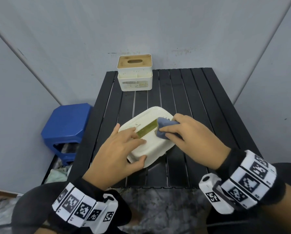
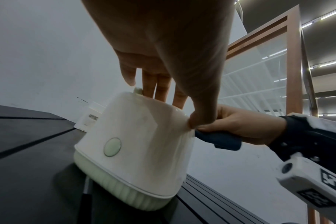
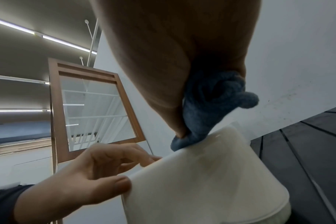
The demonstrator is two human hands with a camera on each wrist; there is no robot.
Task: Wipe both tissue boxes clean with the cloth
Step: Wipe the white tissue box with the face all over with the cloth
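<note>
- The cream tissue box (image 1: 151, 146) is set near the middle of the black slatted table (image 1: 200, 102), turned at an angle, its green slot facing up.
- The box is steadied by the left hand (image 1: 119, 152): the fingers are laid fairly straight across the top beside the slot, while the thumb is pressed against the near side wall.
- A bunched blue cloth (image 1: 165, 128) is gripped by the curled fingers and thumb of the right hand (image 1: 193, 139) and is pressed onto the right end of the box top, covering that end of the slot.
- A second tissue box (image 1: 135, 73), white with a wooden lid, is seen upright at the table's far edge, well apart from both hands.
- A blue plastic stool (image 1: 65, 125) is placed on the floor just left of the table.
- Grey walls (image 1: 74, 31) are seen behind and to both sides.
</note>
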